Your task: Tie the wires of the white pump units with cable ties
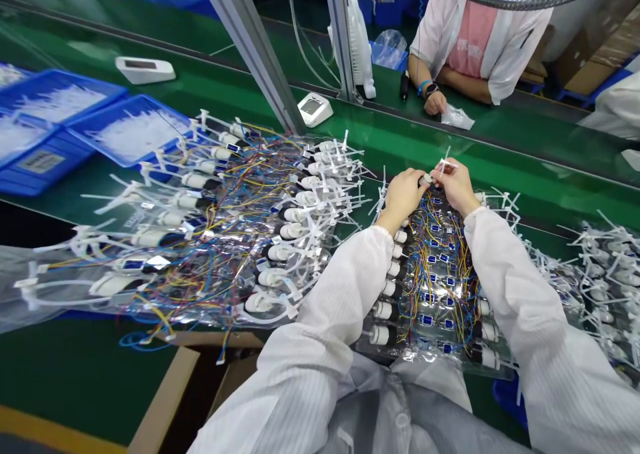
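At the far end of a plastic tray of wired parts [440, 314], my two hands work close together. My left hand [404, 194] has its fingers closed on a small motor with a white end [426, 179]. My right hand [457, 184] pinches a white tube fitting [445, 163] with thin branches, right beside the motor. Whether motor and fitting touch is too small to tell. Below my hands, similar black-and-white motors [384, 310] line both sides of the tray, with coloured wires and small blue boards [426, 321] between them.
More layers of wired motors with white tubes [280, 251] lie to the left, others [607, 274] to the right. Blue bins [45, 161] of white pieces stand far left. A metal post [255, 47] rises ahead. A co-worker's hand [435, 102] holds a clear bag across the bench.
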`<state>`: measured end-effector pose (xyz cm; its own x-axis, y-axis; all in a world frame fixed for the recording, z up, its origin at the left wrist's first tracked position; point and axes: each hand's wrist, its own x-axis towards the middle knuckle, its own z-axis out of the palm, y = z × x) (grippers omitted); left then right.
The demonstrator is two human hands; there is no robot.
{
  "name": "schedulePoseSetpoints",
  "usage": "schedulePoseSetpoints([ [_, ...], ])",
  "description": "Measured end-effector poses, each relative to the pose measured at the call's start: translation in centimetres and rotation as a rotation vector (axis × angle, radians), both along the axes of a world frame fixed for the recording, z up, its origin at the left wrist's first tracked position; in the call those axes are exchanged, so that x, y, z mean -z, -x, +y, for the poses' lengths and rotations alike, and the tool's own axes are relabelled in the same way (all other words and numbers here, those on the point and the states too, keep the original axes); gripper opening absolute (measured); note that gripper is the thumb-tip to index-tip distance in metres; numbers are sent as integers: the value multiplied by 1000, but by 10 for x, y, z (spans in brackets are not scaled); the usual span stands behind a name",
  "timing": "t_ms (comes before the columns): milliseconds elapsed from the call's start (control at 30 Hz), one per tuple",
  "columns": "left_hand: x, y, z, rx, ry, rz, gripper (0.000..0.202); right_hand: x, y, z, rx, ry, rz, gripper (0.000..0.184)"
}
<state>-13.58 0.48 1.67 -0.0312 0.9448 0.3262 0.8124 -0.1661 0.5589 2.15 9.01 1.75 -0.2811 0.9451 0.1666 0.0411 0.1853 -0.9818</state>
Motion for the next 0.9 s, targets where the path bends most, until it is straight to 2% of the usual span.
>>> schedulePoseSetpoints([
  [467,-4,0,0,-2,42,21,22,4,3,-2,-7,-81,-46,50],
  [633,-5,0,0,-8,69,51,25,6,1,-1,-2,-146,-131,42],
  [800,-4,0,0,-9,74,49,25,8,-1,1,11,-330,-264,30],
  [900,-4,0,0,-13,68,34,24,7,2,-1,7,-303,-269,31],
])
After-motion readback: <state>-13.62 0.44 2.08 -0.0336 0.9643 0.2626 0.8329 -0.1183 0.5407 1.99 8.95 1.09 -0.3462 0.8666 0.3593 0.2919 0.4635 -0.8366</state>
